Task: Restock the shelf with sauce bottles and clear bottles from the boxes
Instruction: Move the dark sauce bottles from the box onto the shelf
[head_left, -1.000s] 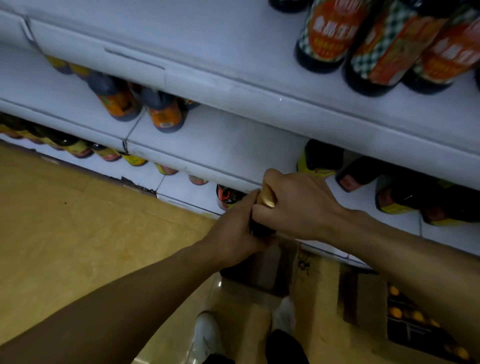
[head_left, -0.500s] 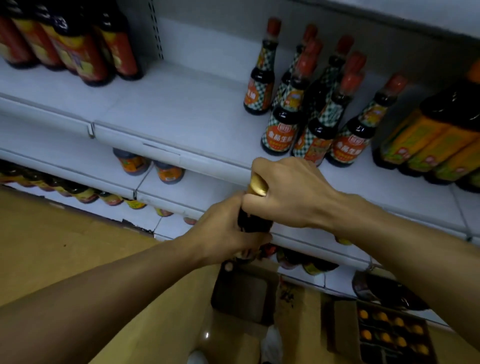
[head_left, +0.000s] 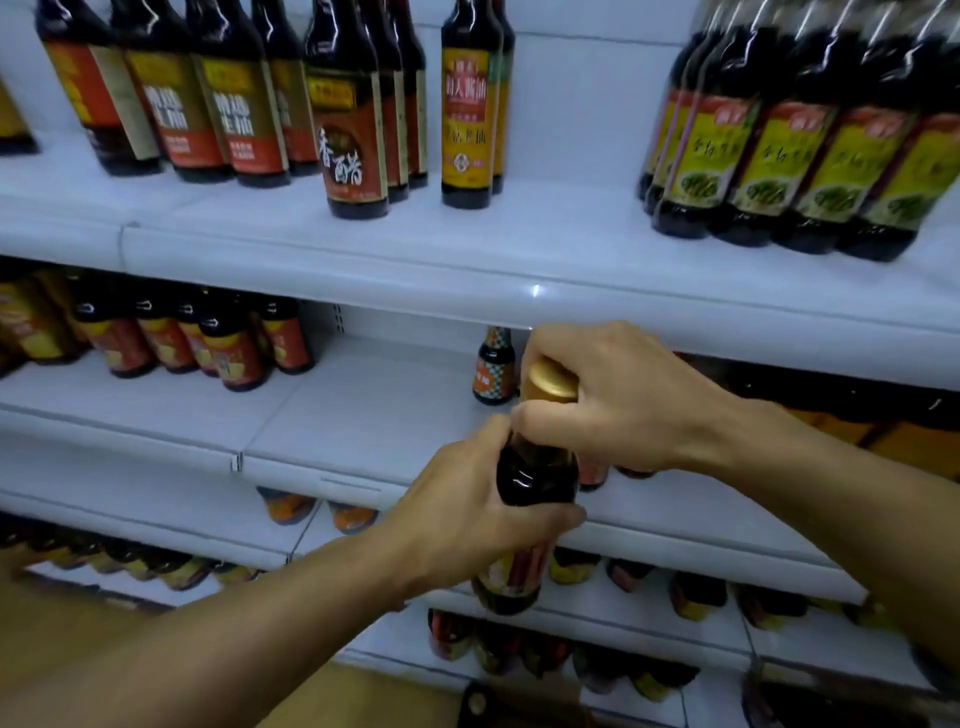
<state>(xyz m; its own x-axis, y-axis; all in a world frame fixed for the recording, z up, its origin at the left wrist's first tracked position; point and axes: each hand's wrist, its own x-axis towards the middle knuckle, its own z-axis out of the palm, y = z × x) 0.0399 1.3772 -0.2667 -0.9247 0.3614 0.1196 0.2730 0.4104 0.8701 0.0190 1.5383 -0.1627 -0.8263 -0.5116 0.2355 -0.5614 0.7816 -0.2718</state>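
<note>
I hold one dark sauce bottle (head_left: 537, 475) with a gold cap upright in front of the white shelf unit. My left hand (head_left: 467, 512) wraps around its body from the left. My right hand (head_left: 618, 395) grips the neck just under the cap from the right. The bottle hangs in front of the middle shelf (head_left: 363, 415), whose centre is bare. A small checked-label sauce bottle (head_left: 494, 366) stands at the back of that shelf, just behind my right hand.
The upper shelf (head_left: 519, 260) carries tall dark sauce bottles on the left (head_left: 208, 104), in the middle and at the right (head_left: 779, 156). Several red-labelled bottles (head_left: 228, 343) fill the middle shelf's left end. Lower shelves hold more bottles. A dark box (head_left: 519, 706) lies on the floor below.
Both hands have lifted the bottle up from near the floor to the middle shelf's height. My view has tilted up from the lower shelves to the upper ones.
</note>
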